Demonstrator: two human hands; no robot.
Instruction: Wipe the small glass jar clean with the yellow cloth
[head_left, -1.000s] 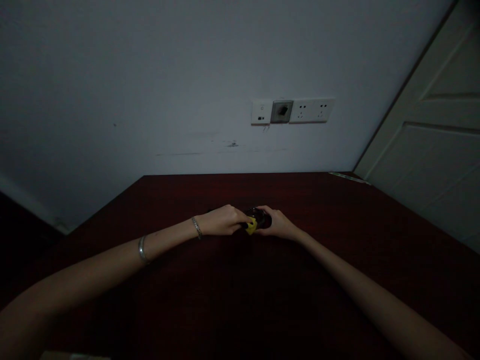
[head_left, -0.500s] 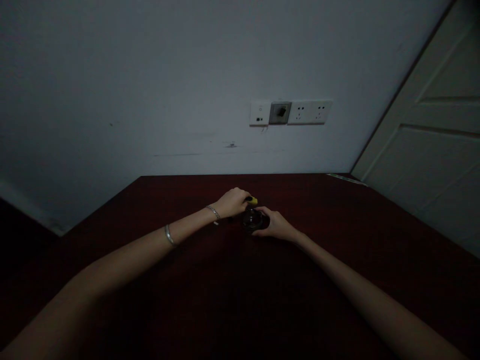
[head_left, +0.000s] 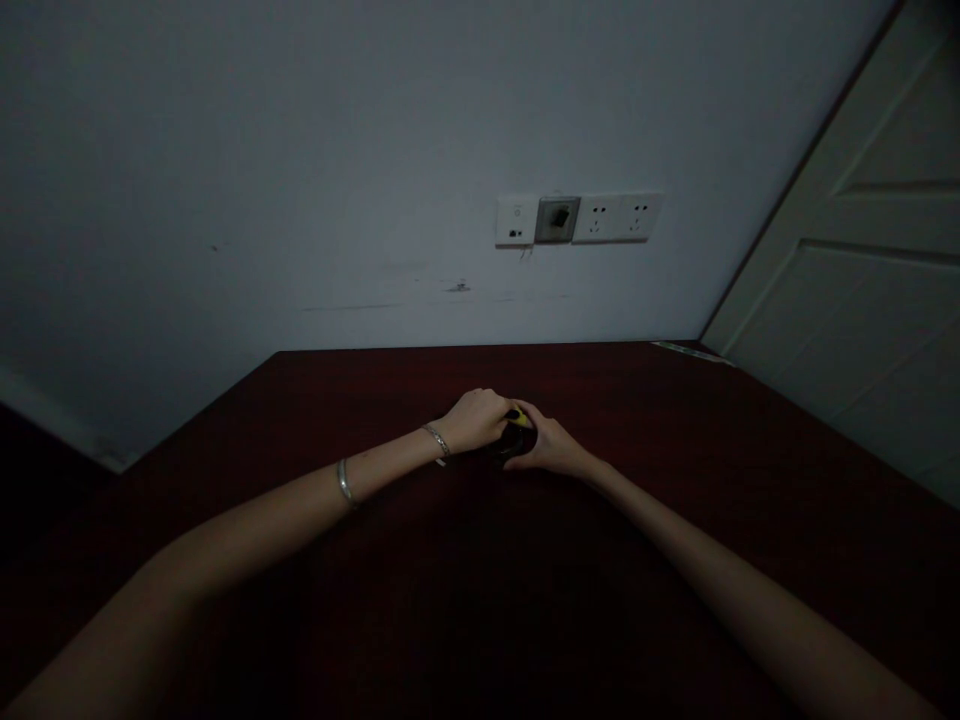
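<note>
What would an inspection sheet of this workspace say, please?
Surface: dark red wooden table, dimly lit.
Job's things: small dark round object standing on the table; small yellow piece at its top. The light is too dim to show more detail.
Clutter: thin pale strip at the table's far right edge.
Hands: left hand curled over the small yellow piece; right hand wrapped round the small dark round object; silver bracelets on the left arm.
Cables: nothing seen.
Surroundings: plain white wall with a row of white wall sockets; pale panelled door at right.
</note>
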